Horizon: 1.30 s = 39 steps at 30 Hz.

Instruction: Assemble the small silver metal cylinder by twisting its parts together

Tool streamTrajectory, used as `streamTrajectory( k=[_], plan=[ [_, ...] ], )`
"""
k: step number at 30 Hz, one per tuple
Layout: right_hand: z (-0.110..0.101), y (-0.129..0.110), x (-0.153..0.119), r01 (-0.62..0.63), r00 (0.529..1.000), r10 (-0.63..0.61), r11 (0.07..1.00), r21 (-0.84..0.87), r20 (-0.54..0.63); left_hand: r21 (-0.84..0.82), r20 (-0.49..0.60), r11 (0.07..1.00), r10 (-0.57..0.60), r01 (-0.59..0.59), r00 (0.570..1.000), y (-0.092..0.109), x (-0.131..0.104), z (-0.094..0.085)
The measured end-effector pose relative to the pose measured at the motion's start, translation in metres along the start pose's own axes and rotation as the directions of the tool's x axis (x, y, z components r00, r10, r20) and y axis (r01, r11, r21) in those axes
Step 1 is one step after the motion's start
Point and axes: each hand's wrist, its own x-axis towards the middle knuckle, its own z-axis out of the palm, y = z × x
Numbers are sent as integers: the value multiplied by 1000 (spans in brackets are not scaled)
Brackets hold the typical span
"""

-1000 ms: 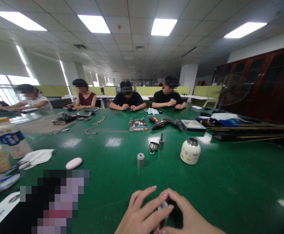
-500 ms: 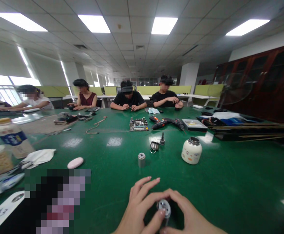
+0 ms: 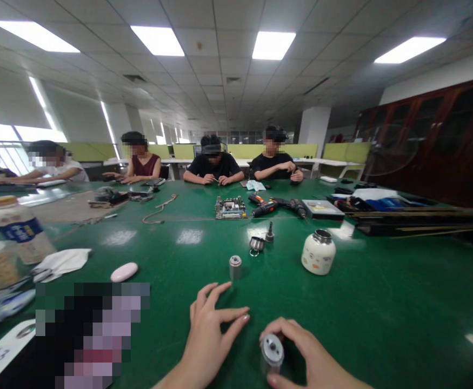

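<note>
My right hand (image 3: 309, 351) is closed around a short silver metal cylinder (image 3: 272, 354), thumb on the near side and fingers behind. The cylinder stands upright, and its round top shows a dark centre and small holes. Left of it, my left hand (image 3: 210, 329) hovers with fingers apart and nothing between them. Its fingertips come close to a second, similar metal cylinder (image 3: 235, 268) standing on the table. Behind that one are a small shiny metal cup with a ring (image 3: 256, 245) and a dark stepped metal part (image 3: 270, 232).
A cream jar (image 3: 318, 254) stands right of centre on the green table (image 3: 390, 302). Farther back are a circuit board (image 3: 231, 208) and power drills (image 3: 265, 208). At left lie a pink oval case (image 3: 124, 272), a cloth (image 3: 64, 263) and a bottle (image 3: 21, 229). Several people sit opposite.
My left hand has let go of the near cylinder and moved left, its fingers spreading. My right hand keeps hold of that cylinder.
</note>
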Motion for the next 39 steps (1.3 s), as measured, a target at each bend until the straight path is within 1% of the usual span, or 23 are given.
streamTrajectory(
  k=[3, 6, 8, 10, 12, 15, 21, 23, 25, 28, 30, 34, 37, 39],
  plan=[
    [1, 1, 0, -3, 1000, 3, 1000, 11, -3, 85, 18, 996, -1, -1, 1000, -8, -1, 6],
    [1, 0, 0, -9, 1000, 9, 1000, 3, 4, 88, 12, 996, -6, 5, 1000, -7, -2, 7],
    [1, 0, 0, -8, 1000, 8, 1000, -5, 12, 33, 0, 999, -18, 18, 1000, -2, -1, 4],
    [2, 1, 0, -5, 1000, 5, 1000, -9, 10, -49, -25, 999, 6, -8, 1000, 6, -2, 0],
    [3, 3, 0, 2, 1000, -2, 1000, -11, -2, -122, -46, 989, 78, -83, 996, 15, -4, -5],
    [5, 5, 0, 25, 999, -26, 1000, -8, -23, -167, -25, 971, 171, -173, 985, 25, -9, -9],
    [6, 2, -1, 35, 999, -36, 999, -39, -18, -202, 26, 962, 194, -185, 981, 30, -13, -6],
    [6, -1, -1, 57, 998, -60, 996, -72, -31, -239, 44, 953, 202, -186, 978, 30, -14, -4],
    [8, -4, -1, 105, 993, -111, 985, -135, -40, -276, 51, 942, 212, -190, 976, 31, -15, -3],
    [11, -4, -1, 196, 973, -219, 951, -240, -76, -308, 33, 926, 239, -218, 970, 31, -17, -3],
    [14, -3, -1, 233, 953, -277, 927, -292, -119, -312, 25, 920, 259, -239, 966, 32, -18, -4],
    [19, 2, -3, 242, 931, -327, 887, -392, -164, -283, 13, 927, 261, -247, 965, 38, -20, -8],
    [24, 10, -3, 256, 888, -404, 832, -493, -220, -252, -9, 930, 273, -266, 962, 42, -23, -12],
    [26, 17, 1, 254, 866, -442, 791, -556, -233, -228, -42, 940, 249, -252, 967, 43, -26, -11]
  ],
)
